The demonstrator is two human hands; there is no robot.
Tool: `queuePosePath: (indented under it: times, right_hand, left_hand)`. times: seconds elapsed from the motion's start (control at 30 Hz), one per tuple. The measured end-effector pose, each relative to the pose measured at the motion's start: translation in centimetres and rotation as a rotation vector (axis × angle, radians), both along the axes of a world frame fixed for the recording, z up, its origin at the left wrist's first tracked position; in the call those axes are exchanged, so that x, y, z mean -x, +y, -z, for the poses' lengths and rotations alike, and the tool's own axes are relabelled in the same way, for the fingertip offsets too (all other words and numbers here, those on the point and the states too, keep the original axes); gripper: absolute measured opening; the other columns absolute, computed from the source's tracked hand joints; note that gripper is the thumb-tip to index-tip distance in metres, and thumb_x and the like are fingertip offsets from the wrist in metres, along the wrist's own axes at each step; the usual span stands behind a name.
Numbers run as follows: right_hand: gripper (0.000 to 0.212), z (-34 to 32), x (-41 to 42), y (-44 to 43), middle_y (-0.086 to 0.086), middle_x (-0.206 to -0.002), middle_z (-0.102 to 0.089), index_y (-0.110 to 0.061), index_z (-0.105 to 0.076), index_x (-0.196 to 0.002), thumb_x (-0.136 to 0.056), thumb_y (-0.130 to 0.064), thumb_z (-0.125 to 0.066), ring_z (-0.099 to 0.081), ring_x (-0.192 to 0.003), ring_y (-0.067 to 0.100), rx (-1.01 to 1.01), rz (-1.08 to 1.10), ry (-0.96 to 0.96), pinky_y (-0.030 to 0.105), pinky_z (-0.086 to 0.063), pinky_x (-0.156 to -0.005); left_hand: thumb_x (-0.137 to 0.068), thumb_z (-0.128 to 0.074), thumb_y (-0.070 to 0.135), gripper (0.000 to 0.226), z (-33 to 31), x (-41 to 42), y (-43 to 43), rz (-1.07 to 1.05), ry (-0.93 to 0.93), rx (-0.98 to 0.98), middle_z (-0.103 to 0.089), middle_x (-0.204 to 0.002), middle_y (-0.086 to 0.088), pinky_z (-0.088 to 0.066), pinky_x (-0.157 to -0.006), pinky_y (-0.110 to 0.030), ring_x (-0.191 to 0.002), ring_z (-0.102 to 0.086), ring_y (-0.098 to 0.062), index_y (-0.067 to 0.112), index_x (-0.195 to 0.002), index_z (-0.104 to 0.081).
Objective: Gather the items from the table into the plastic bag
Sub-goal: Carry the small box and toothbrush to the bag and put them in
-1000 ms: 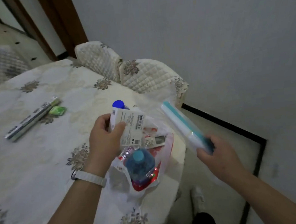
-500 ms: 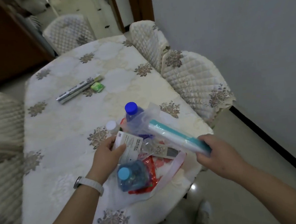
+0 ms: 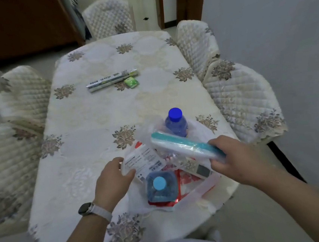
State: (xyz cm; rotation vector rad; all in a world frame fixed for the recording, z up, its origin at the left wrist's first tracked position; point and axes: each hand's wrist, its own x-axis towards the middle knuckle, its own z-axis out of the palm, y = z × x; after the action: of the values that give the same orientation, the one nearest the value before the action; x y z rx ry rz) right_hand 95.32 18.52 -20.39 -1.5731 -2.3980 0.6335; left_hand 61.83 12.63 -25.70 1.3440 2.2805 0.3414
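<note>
Both hands are closed on goods at the near right edge of the table (image 3: pixel 89 127): the left hand (image 3: pixel 112 181), with a watch (image 3: pixel 87 208) on its wrist, pinches a white printed packet (image 3: pixel 145 161) over the plastic bag (image 3: pixel 189 196), and the right hand (image 3: pixel 234 160) grips one end of a white and teal roll (image 3: pixel 180 145) held just above it. Inside the bag stands a bottle with a light blue cap (image 3: pixel 160 186), with a dark-blue-capped bottle (image 3: pixel 175 122) at its far side. Well apart, on the far side of the table, lie a long silver box (image 3: pixel 112 80) and, just beside it, a small green packet (image 3: pixel 131 83).
</note>
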Motion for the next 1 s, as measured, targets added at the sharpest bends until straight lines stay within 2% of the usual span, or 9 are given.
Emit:
queuePosePath:
  times: [0.17, 0.23, 0.33, 0.4, 0.5, 0.6, 0.7, 0.8, 1.0]
  right_hand:
    - [0.042, -1.4, 3.0, 1.0, -0.008, -0.098, -0.057, -0.028, -0.059, -0.118, -0.077, -0.039, -0.061, -0.056, -0.092, 0.017, -0.075, -0.139, -0.135, 0.035, -0.049, -0.072]
    - [0.044, -1.2, 4.2, 1.3, -0.007, -0.099, -0.058, -0.029, -0.058, -0.120, -0.078, -0.039, -0.060, -0.057, -0.095, 0.018, -0.110, -0.190, -0.232, 0.031, -0.047, -0.068]
    - [0.044, -1.0, 6.0, 1.8, -0.005, -0.103, -0.057, -0.029, -0.056, -0.124, -0.081, -0.041, -0.057, -0.057, -0.097, 0.019, -0.141, -0.254, -0.360, 0.031, -0.044, -0.066]
    - [0.040, -0.8, 7.2, 2.1, -0.003, -0.102, -0.057, -0.026, -0.057, -0.119, -0.082, -0.039, -0.056, -0.057, -0.095, 0.021, -0.148, -0.291, -0.412, 0.032, -0.042, -0.064]
    - [0.035, 0.0, 8.7, 2.6, -0.002, -0.098, -0.056, -0.024, -0.059, -0.113, -0.082, -0.038, -0.054, -0.057, -0.089, 0.022, -0.146, -0.327, -0.457, 0.031, -0.040, -0.060]
    - [0.031, 1.4, 10.4, 3.0, -0.002, -0.097, -0.055, -0.022, -0.058, -0.110, -0.083, -0.037, -0.052, -0.057, -0.088, 0.022, -0.132, -0.338, -0.488, 0.031, -0.042, -0.058]
    - [0.029, 2.9, 12.5, 3.0, 0.002, -0.098, -0.057, -0.018, -0.058, -0.108, -0.086, -0.035, -0.052, -0.057, -0.090, 0.025, -0.115, -0.364, -0.485, 0.032, -0.040, -0.060]
    - [0.036, 4.6, 14.2, 3.4, 0.006, -0.105, -0.057, -0.017, -0.054, -0.120, -0.089, -0.035, -0.052, -0.057, -0.092, 0.026, -0.083, -0.354, -0.506, 0.031, -0.040, -0.062]
    - [0.043, 6.5, 14.0, 4.5, 0.008, -0.112, -0.057, -0.016, -0.052, -0.124, -0.088, -0.039, -0.053, -0.059, -0.095, 0.028, -0.032, -0.382, -0.443, 0.036, -0.051, -0.070]
  left_hand:
    - [-0.090, -0.062, 0.024, 0.034, -0.2, 1.3, -0.3, -0.042, -0.140, -0.055, -0.061, -0.082, 0.009, -0.043, -0.057, -0.028, -0.072, -0.059, -0.009, 0.022, -0.123, -0.055]
    - [-0.090, -0.060, 0.017, 0.028, 0.2, 2.0, -0.1, -0.104, -0.192, -0.122, -0.062, -0.082, 0.007, -0.042, -0.059, -0.028, -0.075, -0.061, -0.014, 0.018, -0.117, -0.061]
    - [-0.089, -0.062, 0.010, 0.014, -0.1, 2.7, 0.2, -0.303, -0.435, -0.302, -0.068, -0.087, 0.001, -0.044, -0.068, -0.028, -0.084, -0.067, -0.024, 0.022, -0.093, -0.067]
    - [-0.090, -0.063, 0.006, 0.019, -0.8, 3.0, 0.3, -0.374, -0.583, -0.427, -0.070, -0.087, -0.004, -0.047, -0.065, -0.026, -0.076, -0.068, -0.018, 0.024, -0.087, -0.067]
    - [-0.091, -0.063, 0.001, 0.018, -2.2, 2.9, 0.3, -0.371, -0.736, -0.558, -0.069, -0.084, -0.005, -0.049, -0.060, -0.016, -0.064, -0.066, -0.007, 0.018, -0.090, -0.068]
    - [-0.090, -0.063, -0.004, 0.020, -3.2, 2.4, 0.0, -0.262, -0.871, -0.577, -0.066, -0.083, -0.005, -0.050, -0.061, -0.016, -0.067, -0.064, -0.012, 0.016, -0.090, -0.068]
    - [-0.089, -0.063, -0.007, 0.020, -3.8, 1.9, -0.6, -0.158, -0.958, -0.533, -0.064, -0.081, -0.006, -0.050, -0.062, -0.017, -0.067, -0.063, -0.012, 0.012, -0.091, -0.068]
    - [-0.088, -0.062, -0.011, 0.021, -4.0, 1.4, -1.1, -0.124, -1.001, -0.506, -0.064, -0.081, -0.006, -0.050, -0.061, -0.016, -0.067, -0.062, -0.012, 0.008, -0.093, -0.067]
    - [-0.087, -0.064, -0.010, 0.022, -3.6, 0.5, -2.2, -0.149, -0.918, -0.467, -0.064, -0.081, -0.005, -0.057, -0.069, -0.027, -0.070, -0.062, -0.013, 0.010, -0.096, -0.068]
